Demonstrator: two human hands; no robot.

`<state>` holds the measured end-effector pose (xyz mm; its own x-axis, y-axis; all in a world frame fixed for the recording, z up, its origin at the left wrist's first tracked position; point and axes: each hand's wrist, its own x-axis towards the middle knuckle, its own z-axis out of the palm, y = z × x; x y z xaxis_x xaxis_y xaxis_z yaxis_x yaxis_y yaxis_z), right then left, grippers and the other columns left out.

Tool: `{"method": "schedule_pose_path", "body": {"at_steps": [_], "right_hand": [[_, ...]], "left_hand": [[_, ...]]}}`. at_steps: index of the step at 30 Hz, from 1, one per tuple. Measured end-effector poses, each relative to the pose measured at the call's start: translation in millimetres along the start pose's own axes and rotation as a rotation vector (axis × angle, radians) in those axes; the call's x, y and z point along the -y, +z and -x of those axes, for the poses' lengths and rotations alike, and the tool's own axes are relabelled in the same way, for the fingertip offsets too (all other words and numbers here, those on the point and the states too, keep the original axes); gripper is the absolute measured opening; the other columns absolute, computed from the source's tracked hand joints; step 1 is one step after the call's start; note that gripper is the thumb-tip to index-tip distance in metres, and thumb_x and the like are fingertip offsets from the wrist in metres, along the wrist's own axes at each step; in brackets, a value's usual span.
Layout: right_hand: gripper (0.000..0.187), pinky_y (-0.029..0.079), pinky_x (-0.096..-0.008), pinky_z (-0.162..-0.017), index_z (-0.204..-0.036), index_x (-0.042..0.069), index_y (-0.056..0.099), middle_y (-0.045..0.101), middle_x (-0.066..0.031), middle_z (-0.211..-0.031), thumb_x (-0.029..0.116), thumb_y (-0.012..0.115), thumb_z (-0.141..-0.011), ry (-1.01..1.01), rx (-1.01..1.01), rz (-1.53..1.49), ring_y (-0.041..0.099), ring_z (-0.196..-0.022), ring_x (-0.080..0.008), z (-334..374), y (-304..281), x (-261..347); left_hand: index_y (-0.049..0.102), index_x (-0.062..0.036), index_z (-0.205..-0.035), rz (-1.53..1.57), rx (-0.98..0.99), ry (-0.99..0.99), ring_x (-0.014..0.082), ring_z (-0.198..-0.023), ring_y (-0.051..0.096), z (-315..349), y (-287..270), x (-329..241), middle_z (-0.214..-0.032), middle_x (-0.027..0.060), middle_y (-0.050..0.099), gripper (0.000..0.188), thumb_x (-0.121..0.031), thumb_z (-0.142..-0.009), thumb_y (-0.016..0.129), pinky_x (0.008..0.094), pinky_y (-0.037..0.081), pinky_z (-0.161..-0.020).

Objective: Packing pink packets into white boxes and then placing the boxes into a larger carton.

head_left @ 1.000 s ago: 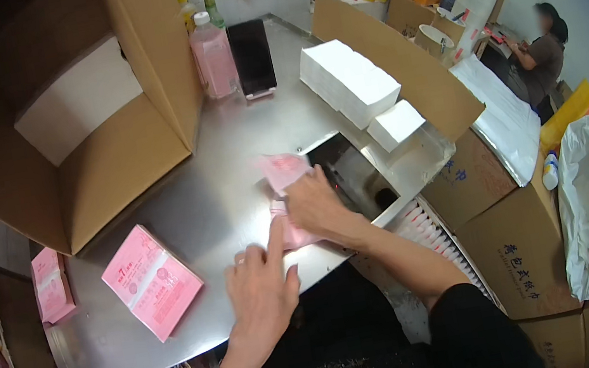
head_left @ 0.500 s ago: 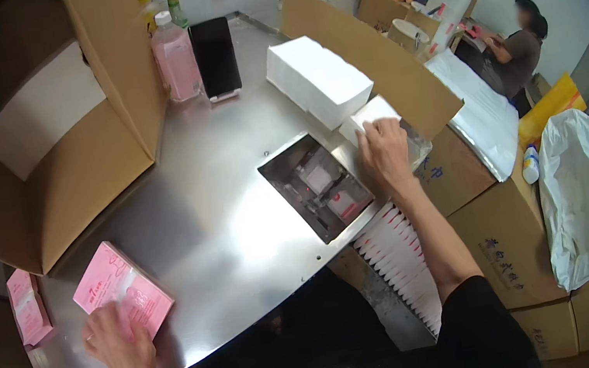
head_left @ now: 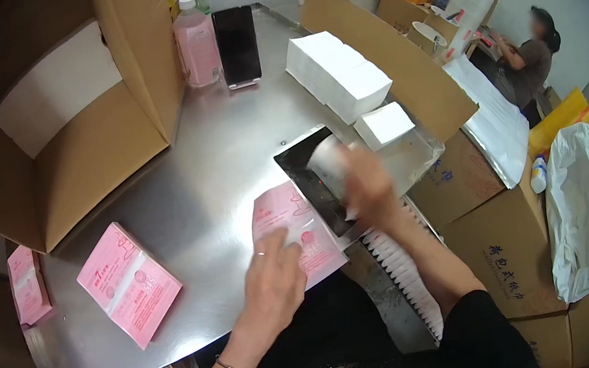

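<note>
My left hand is closed on the near-left part of a pink printed plastic bag, its fingertips on the upper face. The bag lies flat beside the rectangular opening in the metal table. Over that opening, my right hand holds a small white block of folded tissues, tilted and blurred by motion. Just beyond it, a short white tissue block sits near a longer row of white tissue blocks. A stack of pink bags lies on the left.
An open cardboard box stands at the left, with another pink stack near it. A phone and a pink bottle stand at the back. Filled packs line a channel below the table. Another person sits far right.
My left hand has moved right from the pink stack, bringing one bag beside the opening. My right hand has come nearer from the tissue row, carrying a tissue block. The view has shifted slightly.
</note>
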<state>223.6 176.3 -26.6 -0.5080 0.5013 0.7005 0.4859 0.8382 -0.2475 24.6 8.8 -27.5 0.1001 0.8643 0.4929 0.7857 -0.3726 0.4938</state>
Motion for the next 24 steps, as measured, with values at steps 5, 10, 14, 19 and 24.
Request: {"method": "schedule_pose_path", "body": {"at_steps": [5,10,14,19,24], "right_hand": [[0.028,0.034,-0.0696,-0.106,-0.109,0.006,0.067,0.066,-0.0167,-0.104,0.016,0.061,-0.084,-0.463,0.186,-0.093,0.066,-0.105,-0.0339,27,13,106],[0.026,0.029,-0.0601,-0.113,-0.100,-0.001,0.067,0.064,-0.0185,-0.095,0.012,0.065,-0.078,-0.185,0.455,-0.037,0.065,-0.096,-0.0342,-24,38,108],[0.033,0.048,-0.0471,-0.094,-0.108,0.000,0.063,0.064,-0.0183,-0.095,0.001,0.057,-0.076,-0.121,-0.024,0.100,0.064,-0.094,-0.0376,-8,19,71],[0.016,0.040,-0.0468,-0.085,-0.097,0.003,0.063,0.056,-0.0123,-0.094,0.012,0.068,-0.085,0.139,-0.116,0.612,0.056,-0.091,-0.0291,-28,-24,-44],[0.010,0.042,-0.0438,-0.079,-0.093,0.005,0.071,0.060,-0.0104,-0.089,0.013,0.066,-0.089,0.267,-0.009,0.603,0.057,-0.091,-0.0278,-18,-27,-70]], "left_hand": [[0.058,-0.0002,-0.127,-0.283,0.068,-0.231,0.0451,-0.135,0.043,3,-28,2,-0.150,0.0266,0.041,0.073,-0.031,-0.065,0.081,0.0505,0.041,-0.092],[0.049,-0.0042,-0.138,-0.358,-0.071,-0.240,0.0501,-0.144,0.026,-14,-11,-7,-0.157,0.0236,0.032,0.078,-0.030,-0.070,0.078,0.0564,0.031,-0.104],[0.054,-0.0098,-0.135,-0.478,0.016,-0.272,0.0458,-0.135,0.037,-1,-22,7,-0.150,0.0225,0.041,0.062,-0.027,-0.078,0.071,0.0542,0.035,-0.097],[0.064,-0.0118,-0.126,-0.441,0.123,-0.506,0.0372,-0.108,0.049,-10,-18,-11,-0.127,0.0204,0.054,0.051,-0.032,-0.080,0.071,0.0488,0.037,-0.087],[0.064,-0.0078,-0.122,-0.578,0.024,-0.331,0.0357,-0.104,0.049,-12,-29,1,-0.120,0.0198,0.054,0.061,-0.048,-0.078,0.075,0.0469,0.037,-0.088]]}}
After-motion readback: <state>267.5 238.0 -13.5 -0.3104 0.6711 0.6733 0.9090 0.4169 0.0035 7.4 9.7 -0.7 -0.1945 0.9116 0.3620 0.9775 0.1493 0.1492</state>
